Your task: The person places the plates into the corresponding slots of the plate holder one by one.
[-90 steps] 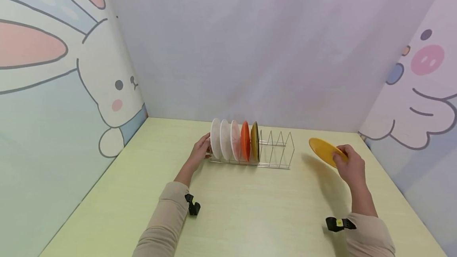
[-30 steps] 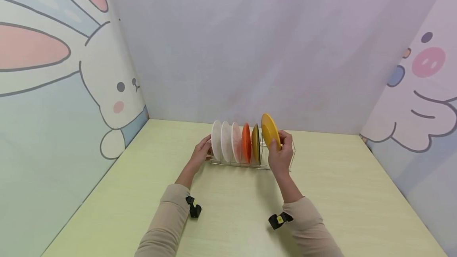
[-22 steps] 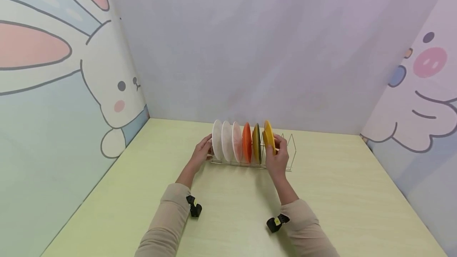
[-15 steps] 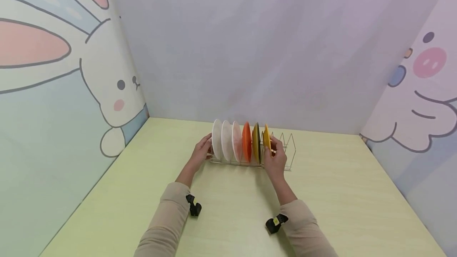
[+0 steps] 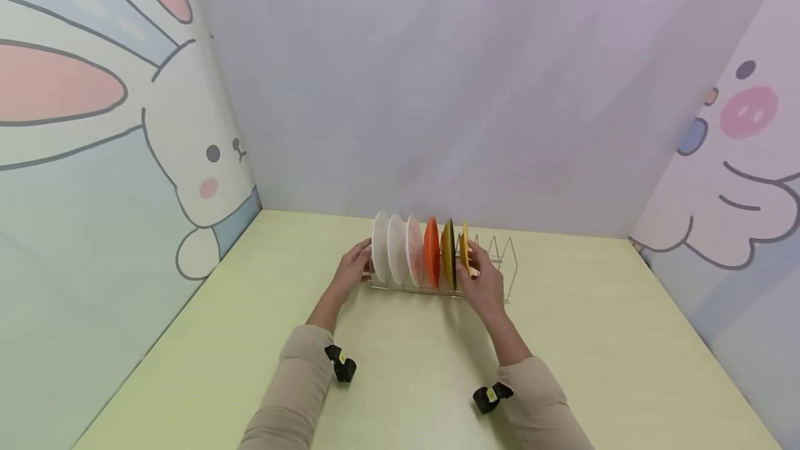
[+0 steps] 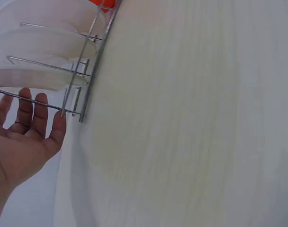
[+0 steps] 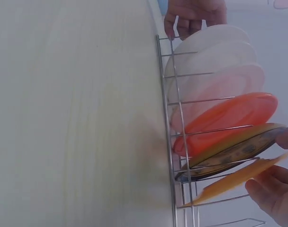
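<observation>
A wire dish rack (image 5: 509,266) stands near the back of the table with plates upright in its slots. My right hand (image 5: 484,287) pinches a yellow plate (image 5: 465,248) by its edge; in the right wrist view the yellow plate (image 7: 229,184) sits down between the wires, slightly tilted. Beside it stands a brown-yellow plate with a dark patterned face (image 7: 229,153), then an orange-red plate (image 5: 431,252), a pink plate (image 5: 414,252) and two white plates (image 5: 380,248). At the rack's left end my left hand (image 5: 351,268) grips the end wire, its fingers (image 6: 40,113) curled at it.
The pale yellow table (image 5: 400,367) extends in front of the rack and to both sides. A light curtain-like wall (image 5: 437,89) rises close behind the rack, and cartoon-printed side walls stand left and right. Bare rack slots (image 5: 494,255) lie right of the yellow plate.
My right hand has brought the yellow plate leftward from the right side, turned it upright and lowered it into the slot beside the brown-yellow plate. The left hand stays at the rack's end.
</observation>
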Demonstrator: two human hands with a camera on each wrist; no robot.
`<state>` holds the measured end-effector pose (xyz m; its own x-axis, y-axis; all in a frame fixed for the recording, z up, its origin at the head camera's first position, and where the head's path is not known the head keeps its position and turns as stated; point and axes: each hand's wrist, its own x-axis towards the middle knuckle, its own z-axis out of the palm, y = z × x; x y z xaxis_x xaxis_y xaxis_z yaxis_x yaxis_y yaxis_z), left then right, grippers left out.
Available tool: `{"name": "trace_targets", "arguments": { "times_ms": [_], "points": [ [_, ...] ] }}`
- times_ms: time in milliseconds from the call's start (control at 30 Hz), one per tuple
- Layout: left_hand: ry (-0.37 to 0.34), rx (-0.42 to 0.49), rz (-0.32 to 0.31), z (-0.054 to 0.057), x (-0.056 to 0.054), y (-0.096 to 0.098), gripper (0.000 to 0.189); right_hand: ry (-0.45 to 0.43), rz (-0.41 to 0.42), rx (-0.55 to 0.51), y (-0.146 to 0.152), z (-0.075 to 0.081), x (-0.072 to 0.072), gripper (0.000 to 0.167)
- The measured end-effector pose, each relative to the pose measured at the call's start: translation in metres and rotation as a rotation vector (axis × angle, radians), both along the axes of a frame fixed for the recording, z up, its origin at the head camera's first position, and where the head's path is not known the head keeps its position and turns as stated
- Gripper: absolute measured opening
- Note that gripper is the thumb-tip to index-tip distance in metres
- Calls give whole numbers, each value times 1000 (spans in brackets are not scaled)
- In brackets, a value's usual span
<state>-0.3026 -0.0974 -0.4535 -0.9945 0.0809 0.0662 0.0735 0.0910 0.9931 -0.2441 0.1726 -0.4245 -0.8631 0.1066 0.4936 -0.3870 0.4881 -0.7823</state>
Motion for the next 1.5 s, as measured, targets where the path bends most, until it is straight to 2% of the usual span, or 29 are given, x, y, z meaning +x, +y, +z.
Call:
{"name": "trace_targets", "arguments": {
  "times_ms": [133, 267, 400, 467, 567, 700, 800, 933, 1267, 1400, 1500],
  "points": [
    [-26, -42, 55, 4, 10, 5, 42, -82, 32, 18, 14, 7, 17, 50],
    [-44, -88, 132, 13, 24, 6, 46, -74, 37, 55, 36, 16, 29, 50],
    [-11, -131, 175, 23, 41, 4, 53, -70, 8, 107, 64, 21, 33, 53],
    [5, -135, 173, 27, 50, 6, 57, -99, -4, 136, 78, 22, 32, 55],
    [12, -115, 139, 30, 65, 14, 64, -201, 3, 171, 96, 21, 28, 64],
    [15, -122, 90, 28, 74, 26, 72, -378, 100, 167, 108, 15, 23, 78],
    [32, -149, 84, 23, 74, 32, 73, -464, 215, 137, 109, 7, 19, 84],
    [79, -184, 94, 17, 73, 37, 73, -508, 316, 113, 107, -3, 18, 85],
    [164, -207, 91, 9, 69, 38, 72, -512, 336, 81, 105, -8, 18, 86],
    [177, -184, 76, 7, 62, 36, 73, -505, 367, 56, 102, -9, 28, 89],
    [162, -154, 56, 5, 51, 30, 71, -487, 412, 27, 96, -11, 42, 94]
  ]
}}
